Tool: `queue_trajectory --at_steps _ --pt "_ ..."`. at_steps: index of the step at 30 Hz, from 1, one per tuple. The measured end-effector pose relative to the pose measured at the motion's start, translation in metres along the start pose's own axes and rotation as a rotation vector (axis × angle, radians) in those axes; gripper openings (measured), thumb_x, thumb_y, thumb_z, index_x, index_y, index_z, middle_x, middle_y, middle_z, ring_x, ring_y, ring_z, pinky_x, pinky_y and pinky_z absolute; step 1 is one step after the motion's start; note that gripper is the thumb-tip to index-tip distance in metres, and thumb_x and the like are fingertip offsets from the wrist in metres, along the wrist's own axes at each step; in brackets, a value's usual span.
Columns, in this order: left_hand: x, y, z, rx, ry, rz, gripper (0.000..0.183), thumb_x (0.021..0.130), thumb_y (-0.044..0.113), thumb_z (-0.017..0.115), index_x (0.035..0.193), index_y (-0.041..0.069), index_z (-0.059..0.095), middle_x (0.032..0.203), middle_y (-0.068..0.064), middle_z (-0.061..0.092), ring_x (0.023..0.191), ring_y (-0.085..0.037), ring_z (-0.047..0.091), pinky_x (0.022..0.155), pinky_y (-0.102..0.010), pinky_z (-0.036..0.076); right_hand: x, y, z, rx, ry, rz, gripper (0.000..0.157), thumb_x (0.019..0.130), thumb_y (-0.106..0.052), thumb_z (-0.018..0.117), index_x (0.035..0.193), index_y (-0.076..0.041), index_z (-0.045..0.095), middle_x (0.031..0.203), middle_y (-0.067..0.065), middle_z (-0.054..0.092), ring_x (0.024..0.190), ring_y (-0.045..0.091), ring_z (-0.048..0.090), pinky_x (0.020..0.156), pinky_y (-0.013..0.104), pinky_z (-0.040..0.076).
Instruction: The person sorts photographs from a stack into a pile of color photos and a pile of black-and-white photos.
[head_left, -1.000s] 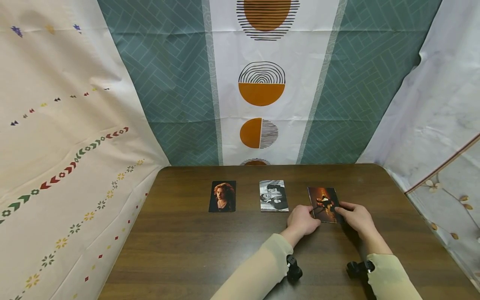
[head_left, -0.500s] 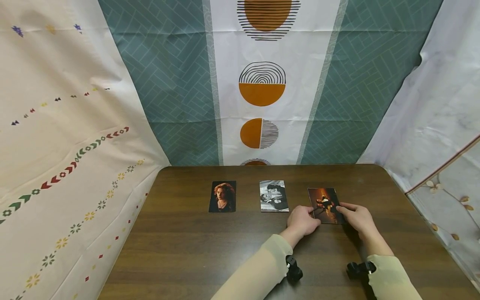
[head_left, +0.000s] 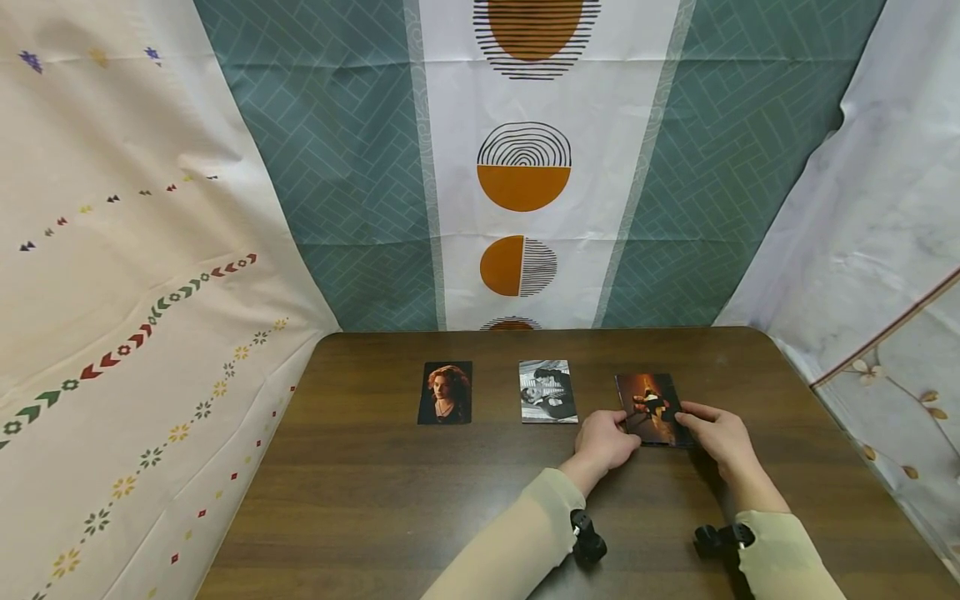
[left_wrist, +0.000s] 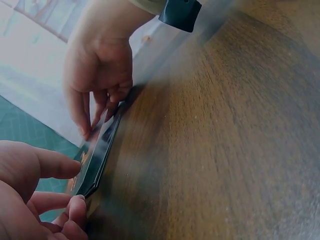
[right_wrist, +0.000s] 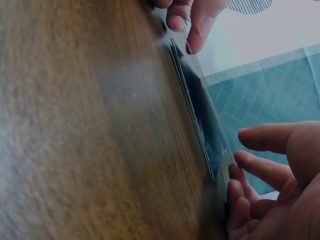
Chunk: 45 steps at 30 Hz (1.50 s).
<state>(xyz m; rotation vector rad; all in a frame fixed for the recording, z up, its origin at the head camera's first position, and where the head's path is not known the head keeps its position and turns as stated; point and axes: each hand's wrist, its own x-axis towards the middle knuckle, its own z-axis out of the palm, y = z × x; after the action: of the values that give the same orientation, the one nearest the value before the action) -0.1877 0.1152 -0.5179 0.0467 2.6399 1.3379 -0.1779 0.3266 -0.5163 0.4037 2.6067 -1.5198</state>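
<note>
A thin stack of photo cards (head_left: 649, 403), the top one dark with an orange glow, lies at the right of a dark wooden table (head_left: 390, 492). My left hand (head_left: 604, 442) pinches the stack's near left corner. My right hand (head_left: 715, 432) holds its right edge, fingers over the top. In the left wrist view the stack's edge (left_wrist: 102, 150) shows several layers between my left hand's fingertips (left_wrist: 75, 205) and my right hand (left_wrist: 97, 75). The right wrist view shows the same stack (right_wrist: 197, 112) between my right hand (right_wrist: 270, 170) and my left hand (right_wrist: 192, 12).
Two single photos lie flat in a row to the left: a portrait of a red-haired person (head_left: 445, 392) and a black-and-white photo (head_left: 547, 391). Patterned cloths hang behind the table (head_left: 525, 183) and at both sides. Bare wood lies in front of the photos.
</note>
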Motion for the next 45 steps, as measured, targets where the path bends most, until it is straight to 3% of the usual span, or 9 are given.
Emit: queue_trajectory --at_steps 8,11,16,22,24,31,37,45 --pt "-0.001 0.001 0.000 -0.085 -0.004 -0.018 0.048 0.086 0.018 0.084 0.134 0.021 0.078 0.070 0.013 0.057 0.067 -0.008 0.052 0.064 -0.028 0.043 0.002 0.003 -0.002 0.006 0.024 0.007 0.063 0.107 -0.034 0.065 0.154 0.007 0.051 0.161 0.034 0.040 0.147 0.052 0.036 0.114 0.061 0.036" --pt "0.000 0.000 0.001 -0.112 0.017 0.010 0.046 0.086 0.016 0.083 0.131 0.019 0.079 0.073 0.014 0.056 0.067 -0.005 0.050 0.064 -0.026 0.043 0.002 0.003 -0.001 0.000 0.043 0.000 0.062 0.107 -0.034 0.066 0.153 0.006 0.053 0.159 0.032 0.044 0.143 0.047 0.042 0.105 0.048 0.043" --pt "0.004 -0.007 -0.001 -0.200 0.062 0.058 0.040 0.086 0.010 0.081 0.126 0.010 0.081 0.074 0.013 0.057 0.067 -0.002 0.050 0.066 -0.022 0.045 0.000 -0.001 0.002 0.000 0.073 -0.034 0.060 0.105 -0.033 0.071 0.151 0.004 0.057 0.148 0.026 0.059 0.137 0.038 0.049 0.087 0.021 0.043" --pt "0.008 -0.016 -0.010 -0.253 0.120 0.099 0.033 0.089 0.009 0.081 0.122 0.010 0.082 0.074 0.014 0.062 0.067 0.000 0.053 0.067 -0.023 0.047 -0.003 -0.011 0.011 0.002 0.073 -0.081 0.060 0.104 -0.031 0.073 0.150 0.004 0.058 0.139 0.022 0.068 0.114 0.010 0.058 0.080 0.013 0.045" --pt "0.009 -0.019 -0.014 -0.257 0.131 0.113 0.032 0.090 0.010 0.081 0.122 0.010 0.082 0.075 0.014 0.064 0.068 0.000 0.054 0.068 -0.023 0.048 -0.004 -0.015 0.016 0.011 0.063 -0.089 0.061 0.104 -0.030 0.072 0.152 0.004 0.056 0.141 0.024 0.066 0.114 0.010 0.058 0.080 0.012 0.045" --pt "0.010 -0.035 -0.040 -0.274 0.143 0.176 0.032 0.092 0.009 0.079 0.124 0.005 0.080 0.079 0.011 0.067 0.073 -0.001 0.057 0.074 -0.025 0.050 -0.005 -0.028 0.044 0.072 0.011 -0.098 0.065 0.105 -0.028 0.071 0.158 0.002 0.048 0.147 0.031 0.057 0.135 0.036 0.052 0.081 0.010 0.045" --pt "0.011 -0.059 -0.072 -0.286 0.157 0.196 0.031 0.092 0.008 0.078 0.123 0.003 0.080 0.081 0.007 0.067 0.071 0.000 0.054 0.072 -0.024 0.048 -0.005 -0.042 0.077 0.056 -0.025 -0.152 0.065 0.104 -0.024 0.073 0.158 0.002 0.048 0.143 0.033 0.058 0.131 0.040 0.056 0.080 0.016 0.048" --pt "0.009 -0.093 -0.117 -0.261 0.185 0.204 0.032 0.095 0.010 0.076 0.126 0.004 0.079 0.085 0.004 0.068 0.063 -0.003 0.053 0.064 -0.025 0.045 -0.008 -0.057 0.124 0.033 -0.045 -0.221 0.061 0.101 -0.018 0.074 0.156 -0.001 0.053 0.129 0.024 0.068 0.118 0.035 0.064 0.085 0.030 0.051"
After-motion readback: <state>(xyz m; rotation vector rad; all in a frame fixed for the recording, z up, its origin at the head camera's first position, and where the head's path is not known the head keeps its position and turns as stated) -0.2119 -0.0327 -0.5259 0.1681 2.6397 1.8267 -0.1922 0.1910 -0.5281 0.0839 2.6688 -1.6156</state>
